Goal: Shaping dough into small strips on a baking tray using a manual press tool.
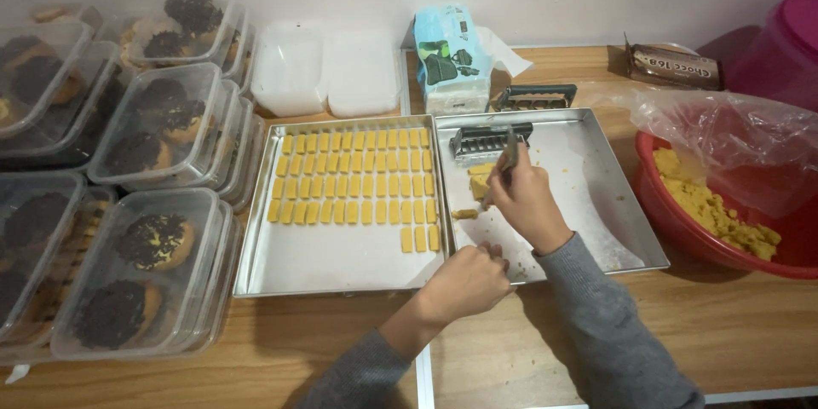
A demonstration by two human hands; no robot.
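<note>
1. The right hand [524, 196] is closed around a slim metal tool [509, 153], its tip down at a small block of yellow dough [480, 183] lying in the right-hand shallow metal tray [613, 204]. It seems to be cutting or lifting a piece off the block.
2. The left hand [467, 279] is loosely curled at the near rim of the same tray, fingertips resting on the metal. It appears to hold nothing, though I cannot see under the fingers.
3. A loose yellow dough piece [464, 214] lies just beside the block, near the divide between the trays.
4. The left-hand shallow metal tray [341, 260] carries neat rows of small yellow dough rectangles [354, 175]; its near half is still bare metal, and the last row is short.
5. A ridged metal cutter [487, 141] sits at the far end of the right tray; a red plastic bowl of crumbly yellow dough [716, 213] stands to the right on the wooden surface [733, 324].
6. Judged from this, the shaping step is in hand and roughly half done. The next move calls for freeing a piece cleanly and setting it in line with the short row without squashing it.
</note>
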